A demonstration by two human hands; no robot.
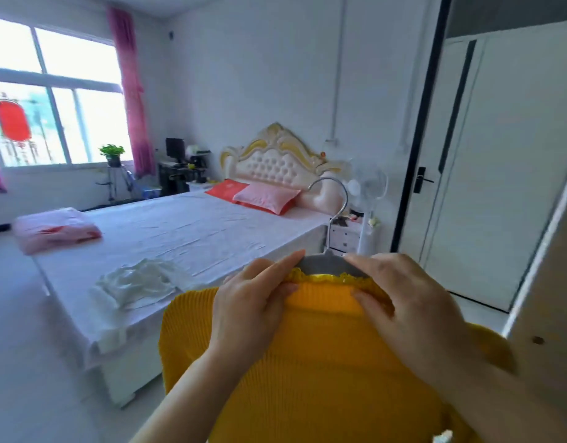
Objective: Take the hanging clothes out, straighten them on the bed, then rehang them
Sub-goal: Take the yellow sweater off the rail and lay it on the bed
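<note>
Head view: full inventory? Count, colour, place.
sweater: 1, yellow, on the hanger, front
hanger: 1, grey, metal hook, in sweater's neck
bed: 1, white sheet, centre
garment: 1, white, crumpled on bed's near end
pillows: 2 visible, pink and red, by headboard
quilt: 1, pink, folded on bed's left corner
fan: 1, white, right of bed
curtains: 2, pink, flanking window
plant: 1, green, by window
left hand: 1, pinches sweater's collar
right hand: 1, pinches sweater's collar

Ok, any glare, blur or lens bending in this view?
Head view: the window is blown out white at left; the folded pink bedding and the panel edge at right are smeared, straight lines bow toward the edges; the left hand, right hand and yellow sweater are evenly lit and fairly sharp.
</note>
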